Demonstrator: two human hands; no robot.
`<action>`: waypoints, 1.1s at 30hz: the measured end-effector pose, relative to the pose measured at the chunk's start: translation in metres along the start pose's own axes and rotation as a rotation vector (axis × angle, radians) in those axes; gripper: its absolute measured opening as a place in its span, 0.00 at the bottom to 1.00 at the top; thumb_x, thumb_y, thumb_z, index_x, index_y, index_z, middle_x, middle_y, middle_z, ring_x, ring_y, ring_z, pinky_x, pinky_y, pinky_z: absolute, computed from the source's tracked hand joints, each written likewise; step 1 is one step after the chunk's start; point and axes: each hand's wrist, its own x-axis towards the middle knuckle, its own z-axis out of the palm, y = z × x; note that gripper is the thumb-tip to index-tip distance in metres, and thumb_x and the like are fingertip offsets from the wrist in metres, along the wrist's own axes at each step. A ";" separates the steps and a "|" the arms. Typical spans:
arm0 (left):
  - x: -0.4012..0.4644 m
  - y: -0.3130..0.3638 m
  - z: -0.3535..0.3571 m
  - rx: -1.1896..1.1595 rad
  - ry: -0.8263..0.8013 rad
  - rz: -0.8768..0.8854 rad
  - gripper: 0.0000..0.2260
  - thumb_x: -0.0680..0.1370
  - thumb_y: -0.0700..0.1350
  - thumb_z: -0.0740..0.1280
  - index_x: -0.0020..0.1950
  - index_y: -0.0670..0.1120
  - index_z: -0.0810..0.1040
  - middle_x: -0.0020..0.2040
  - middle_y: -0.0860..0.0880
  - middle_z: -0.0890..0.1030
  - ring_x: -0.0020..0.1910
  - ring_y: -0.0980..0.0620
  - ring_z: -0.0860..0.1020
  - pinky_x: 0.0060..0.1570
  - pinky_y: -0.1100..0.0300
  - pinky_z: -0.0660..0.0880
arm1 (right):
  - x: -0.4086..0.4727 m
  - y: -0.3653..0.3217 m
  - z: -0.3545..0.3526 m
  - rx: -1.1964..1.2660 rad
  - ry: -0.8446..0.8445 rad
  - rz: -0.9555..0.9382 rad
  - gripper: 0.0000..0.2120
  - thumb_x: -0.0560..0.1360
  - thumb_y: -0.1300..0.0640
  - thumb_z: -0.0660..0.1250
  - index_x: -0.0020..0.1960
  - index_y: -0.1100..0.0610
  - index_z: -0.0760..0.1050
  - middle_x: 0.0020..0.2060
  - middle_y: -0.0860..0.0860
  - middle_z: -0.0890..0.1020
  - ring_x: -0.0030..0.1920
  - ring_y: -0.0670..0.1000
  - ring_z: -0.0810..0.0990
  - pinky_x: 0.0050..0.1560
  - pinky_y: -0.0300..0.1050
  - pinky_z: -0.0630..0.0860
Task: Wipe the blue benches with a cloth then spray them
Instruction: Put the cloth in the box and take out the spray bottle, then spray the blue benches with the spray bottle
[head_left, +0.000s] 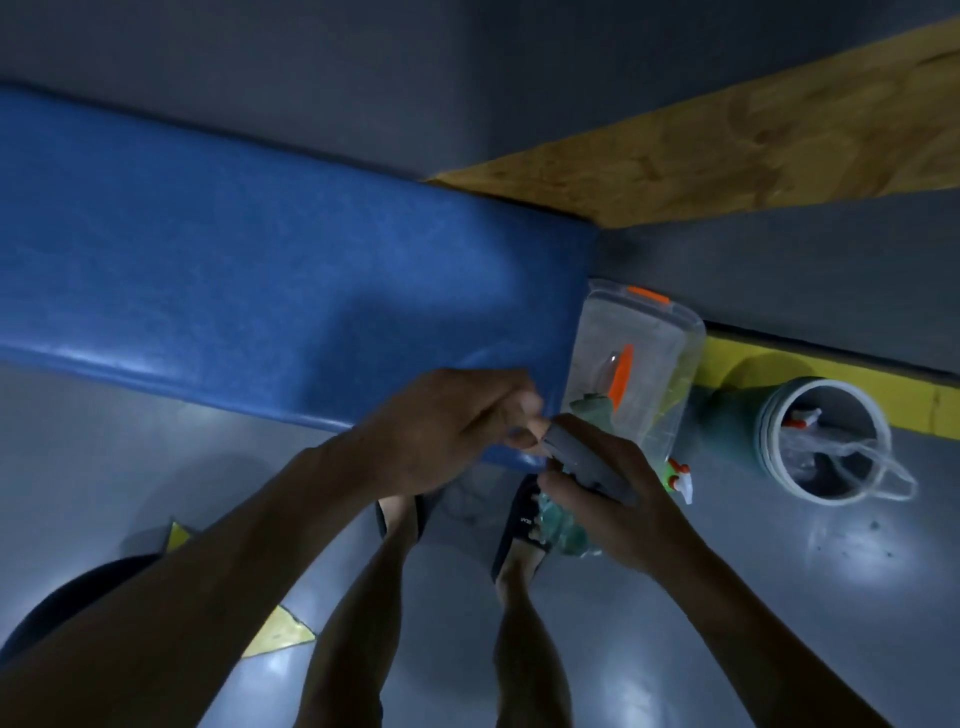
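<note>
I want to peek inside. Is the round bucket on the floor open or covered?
Open. The bucket has no lid; spray bottle tops and a clear plastic bag show inside.

Dim indoor light leaves the head camera's view murky and blue-grey, with soft grain throughout. Pale patches of glare sit on the glossy grey floor (831, 561) at right and lower left, and a faint sheen runs along the near edge of the blue bench (208, 270). A broad soft shadow falls across the bench's right end. The left hand (447, 431) and right hand (623, 499) are smeared by motion blur, their fingertips indistinct. Wide-angle distortion bows the bench and the plywood panel (727, 156) toward the frame's edges, and the corners darken
</note>
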 end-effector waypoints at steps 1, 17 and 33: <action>-0.004 -0.005 0.007 -0.013 0.044 -0.070 0.13 0.84 0.54 0.54 0.47 0.51 0.74 0.37 0.55 0.77 0.37 0.58 0.78 0.40 0.60 0.75 | -0.005 0.007 -0.002 -0.018 0.025 0.004 0.17 0.74 0.73 0.65 0.50 0.51 0.78 0.33 0.42 0.79 0.31 0.41 0.75 0.34 0.41 0.71; -0.080 -0.023 0.097 -0.286 0.529 -0.661 0.15 0.70 0.61 0.55 0.40 0.56 0.78 0.35 0.50 0.81 0.34 0.50 0.80 0.38 0.53 0.77 | -0.073 0.124 -0.021 -0.239 0.129 0.197 0.21 0.73 0.66 0.66 0.56 0.40 0.78 0.41 0.36 0.81 0.42 0.39 0.79 0.41 0.29 0.69; -0.089 -0.036 0.090 -0.256 0.585 -0.564 0.18 0.75 0.67 0.54 0.45 0.57 0.77 0.38 0.54 0.82 0.37 0.56 0.81 0.36 0.67 0.75 | 0.006 0.106 -0.048 -0.388 0.240 0.220 0.02 0.76 0.53 0.66 0.47 0.51 0.75 0.38 0.47 0.80 0.41 0.50 0.79 0.43 0.51 0.77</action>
